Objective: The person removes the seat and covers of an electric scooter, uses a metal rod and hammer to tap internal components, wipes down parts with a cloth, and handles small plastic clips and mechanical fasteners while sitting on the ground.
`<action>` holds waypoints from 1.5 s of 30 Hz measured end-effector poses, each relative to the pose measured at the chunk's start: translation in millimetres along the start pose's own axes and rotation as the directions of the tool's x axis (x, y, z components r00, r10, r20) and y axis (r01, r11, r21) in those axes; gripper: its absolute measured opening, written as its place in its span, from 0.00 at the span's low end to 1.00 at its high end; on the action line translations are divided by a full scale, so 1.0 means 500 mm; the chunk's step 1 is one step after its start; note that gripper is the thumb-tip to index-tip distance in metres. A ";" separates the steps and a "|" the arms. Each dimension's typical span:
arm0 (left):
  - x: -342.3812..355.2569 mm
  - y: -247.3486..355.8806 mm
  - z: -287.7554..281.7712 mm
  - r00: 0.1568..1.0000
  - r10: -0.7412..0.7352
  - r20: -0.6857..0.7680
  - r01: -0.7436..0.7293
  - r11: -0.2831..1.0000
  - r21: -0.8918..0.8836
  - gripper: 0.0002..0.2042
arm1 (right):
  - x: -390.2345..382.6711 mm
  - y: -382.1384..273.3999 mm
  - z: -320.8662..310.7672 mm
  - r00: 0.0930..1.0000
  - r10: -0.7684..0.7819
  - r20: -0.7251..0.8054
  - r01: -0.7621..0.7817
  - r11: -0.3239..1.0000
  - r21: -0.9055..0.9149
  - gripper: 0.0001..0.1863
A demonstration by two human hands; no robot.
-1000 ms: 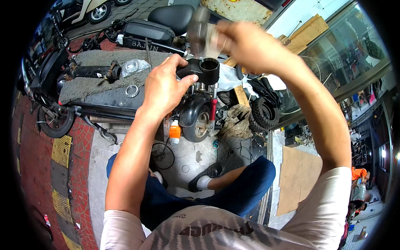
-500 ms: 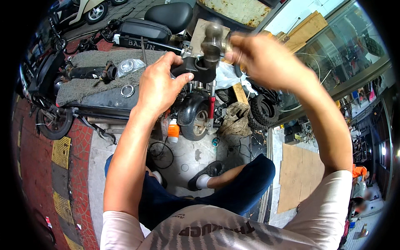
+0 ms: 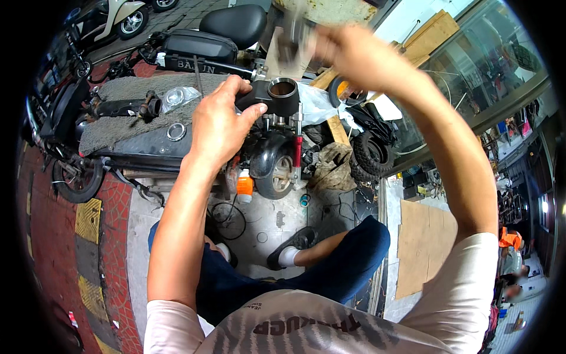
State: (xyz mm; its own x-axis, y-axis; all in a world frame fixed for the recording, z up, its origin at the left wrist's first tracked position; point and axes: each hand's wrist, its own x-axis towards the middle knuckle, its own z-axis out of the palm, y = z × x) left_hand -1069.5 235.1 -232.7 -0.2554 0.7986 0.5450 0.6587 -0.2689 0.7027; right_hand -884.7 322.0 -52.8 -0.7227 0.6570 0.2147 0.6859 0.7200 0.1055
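Observation:
My left hand (image 3: 221,121) is wrapped round the neck of a scooter's black frame, thumb on its near side. The frame's head tube (image 3: 284,99) points up, its round metal-rimmed mouth uncovered. In my raised right hand (image 3: 348,53) is a hammer (image 3: 293,38), smeared by motion, above and beyond the tube and apart from it. Below the tube stand a red-and-silver fork leg (image 3: 298,150) and the small front wheel (image 3: 276,177) under its black fender.
On a grey mat (image 3: 127,88) at left lie a dark metal tube (image 3: 118,105) and a bagged ring (image 3: 175,97). Another ring (image 3: 175,132) rests beside the mat. An orange-and-white bottle (image 3: 244,186) stands by the wheel; a knobby tyre (image 3: 372,154) and rag (image 3: 333,168) lie right.
My right hand has lifted the hammer up and away from the head tube, baring its opening. My left hand keeps its hold on the frame.

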 end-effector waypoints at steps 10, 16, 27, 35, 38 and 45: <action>-0.007 0.005 0.003 0.997 0.050 -0.051 -0.050 0.999 -0.010 0.18 | 0.056 0.019 -0.029 0.979 -0.145 -0.147 0.173 0.964 0.200 0.23; -0.015 0.006 0.008 0.998 -0.053 -0.040 0.049 0.994 -0.094 0.17 | 0.022 -0.038 0.027 0.991 0.004 0.132 0.009 0.995 -0.097 0.20; -0.022 -0.007 0.019 0.995 0.005 -0.095 -0.013 0.996 -0.084 0.18 | 0.021 -0.077 -0.064 0.995 -0.022 -0.092 0.048 0.956 0.290 0.19; -0.023 0.007 0.012 0.998 -0.032 -0.061 0.029 0.998 -0.058 0.18 | -0.007 -0.060 0.012 0.990 -0.034 0.135 0.041 0.998 -0.044 0.20; -0.024 0.007 0.016 0.998 -0.042 -0.055 0.040 0.999 -0.031 0.18 | -0.002 -0.048 -0.037 0.995 -0.076 0.068 0.068 0.992 0.108 0.20; -0.023 -0.003 0.023 0.997 -0.006 -0.083 0.002 0.999 -0.043 0.18 | -0.034 -0.049 -0.035 0.964 -0.173 -0.204 0.181 0.983 0.018 0.22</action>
State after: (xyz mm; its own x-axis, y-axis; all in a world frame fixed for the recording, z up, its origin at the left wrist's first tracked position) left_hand -1059.4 232.4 -245.0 -0.3173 0.7524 0.5772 0.6268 -0.2903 0.7231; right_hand -887.6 289.3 -42.0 -0.7977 0.4628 0.3865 0.5426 0.8307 0.1251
